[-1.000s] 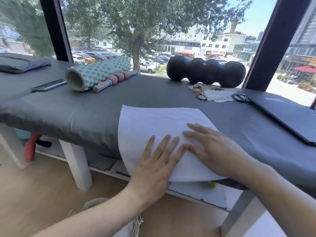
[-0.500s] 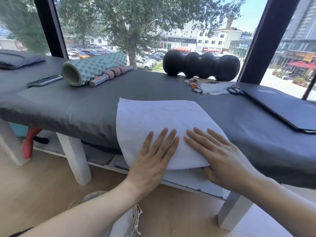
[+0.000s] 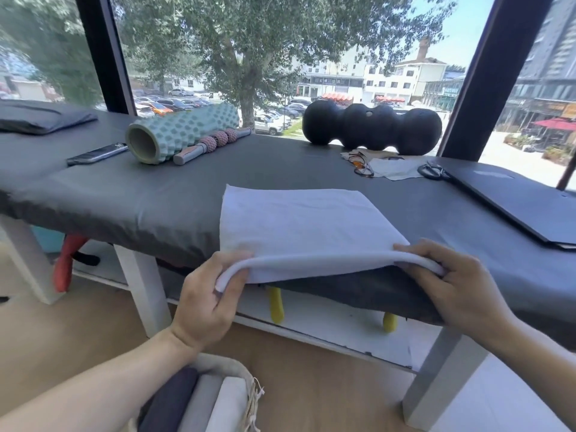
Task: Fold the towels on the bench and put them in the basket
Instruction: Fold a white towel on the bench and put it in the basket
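Lifting the near edge with both hands at the same height will keep the fold neat, so I think both corners should go up together and land on the far edge, at 12 o'clock. The massage bench (image 3: 156, 194) has a dark grey cover, and the white towel (image 3: 299, 226) lies flat on it, with its near edge hanging just over the front side. Down at 7 o'clock sits the basket (image 3: 218, 364) on the floor, with folded towels (image 3: 199, 403) already inside it. The left hand (image 3: 205, 302) is at 7 o'clock of the towel, with its thumb on top and fingers curled under the near left corner, pinching it. The right hand (image 3: 452, 282) is at 4 o'clock and pinches the near right corner the same way. Both wrists are low, in front of the bench.
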### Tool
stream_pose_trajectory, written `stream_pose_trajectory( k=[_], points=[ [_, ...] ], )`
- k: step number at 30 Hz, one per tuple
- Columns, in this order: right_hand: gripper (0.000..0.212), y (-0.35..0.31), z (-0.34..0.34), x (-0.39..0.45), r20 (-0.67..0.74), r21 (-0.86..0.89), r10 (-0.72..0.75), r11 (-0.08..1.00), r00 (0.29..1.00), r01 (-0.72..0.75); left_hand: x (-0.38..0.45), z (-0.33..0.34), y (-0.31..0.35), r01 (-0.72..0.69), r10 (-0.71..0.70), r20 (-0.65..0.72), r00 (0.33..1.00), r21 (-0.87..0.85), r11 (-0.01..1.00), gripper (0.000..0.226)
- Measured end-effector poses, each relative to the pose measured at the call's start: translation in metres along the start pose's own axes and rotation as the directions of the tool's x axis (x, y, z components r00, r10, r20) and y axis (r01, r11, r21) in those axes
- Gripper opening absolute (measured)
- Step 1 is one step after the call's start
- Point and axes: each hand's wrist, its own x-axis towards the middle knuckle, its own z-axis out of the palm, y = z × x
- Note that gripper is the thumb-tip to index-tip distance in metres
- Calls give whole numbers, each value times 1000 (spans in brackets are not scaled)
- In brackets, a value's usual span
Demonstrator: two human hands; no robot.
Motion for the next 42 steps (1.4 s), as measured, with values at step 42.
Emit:
stream_pose_trajectory(
  k=[42],
  points=[
    [23, 30, 31, 146, 110, -315, 574, 794, 811, -519, 152, 15, -63, 595, -664, 9, 748, 436, 675, 14]
  ],
)
